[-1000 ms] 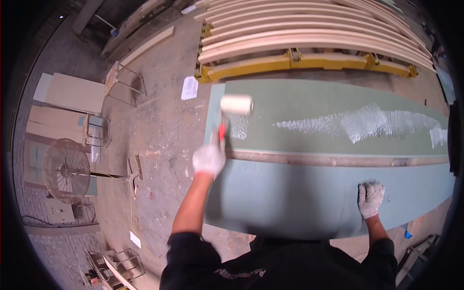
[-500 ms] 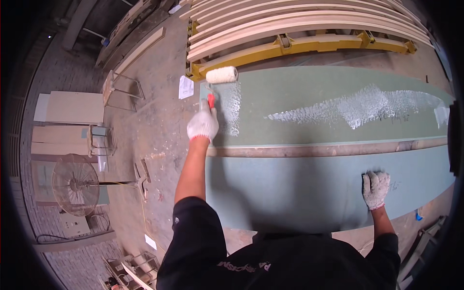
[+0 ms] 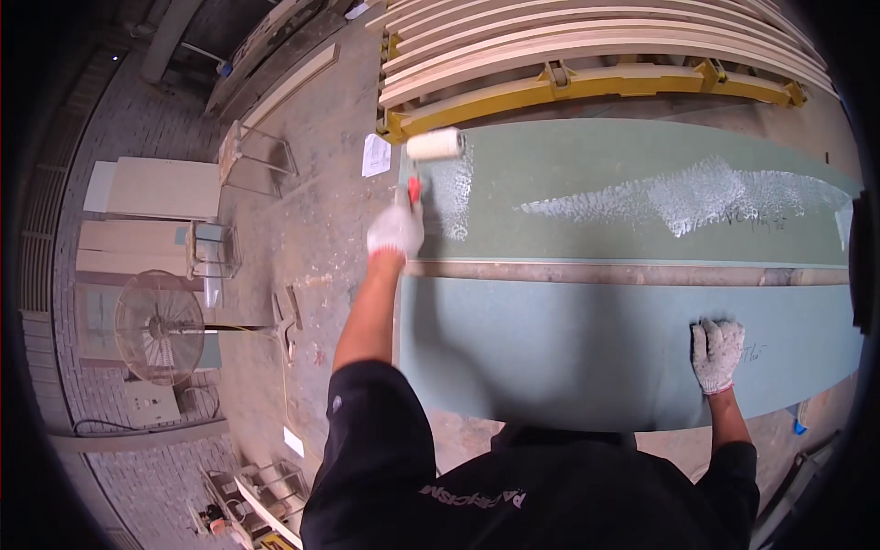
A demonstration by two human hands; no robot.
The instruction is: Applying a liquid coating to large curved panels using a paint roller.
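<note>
My left hand [image 3: 396,229], in a white knitted glove, is closed round the red handle of a paint roller [image 3: 434,144]. The roller's cream sleeve lies across the far left end of a green board [image 3: 559,151], beside a short band of white coating [image 3: 455,197]. A longer, uneven white smear [image 3: 697,195] runs over the right half of that board. On the nearer pale blue-green board [image 3: 550,348], my right hand [image 3: 718,356], in a soiled white glove, leans with its fingers slightly apart and no tool visible in it.
A brownish bar [image 3: 596,272] fills the gap between the boards. Beyond them, long wooden strips [image 3: 587,46] lie on a yellow metal frame [image 3: 600,87]. A paper sheet [image 3: 376,155] is on the floor. At left stand a fan [image 3: 159,327], metal-legged stools [image 3: 213,250] and leaning panels [image 3: 165,188].
The whole scene has shifted slightly right and upward in the picture. My left hand still grips the roller, which stays near the far left end; my right hand remains on the near board.
</note>
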